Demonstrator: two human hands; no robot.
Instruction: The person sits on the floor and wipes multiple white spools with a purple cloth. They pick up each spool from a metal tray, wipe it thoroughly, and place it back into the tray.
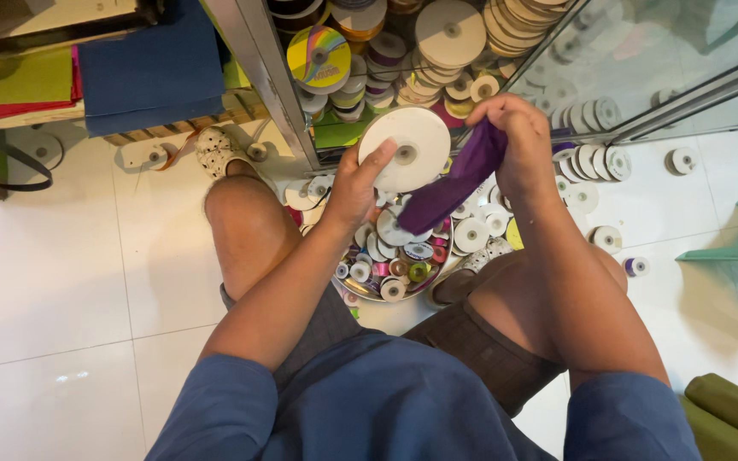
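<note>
Your left hand (354, 189) is curled around a flat white ribbon spool (405, 148), fingers hooked over its near edge and thumb behind. Your right hand (518, 145) is clenched on a strip of purple ribbon (454, 183), which hangs slack from the fist down toward the spool. Just below both hands, between your knees, sits a round tray (386, 294) heaped with small ribbon rolls. More white rolls (595, 162) lie scattered on the white tiled floor (61, 282) by the glass cabinet (642, 68), whose shelves hold stacked spools.
</note>
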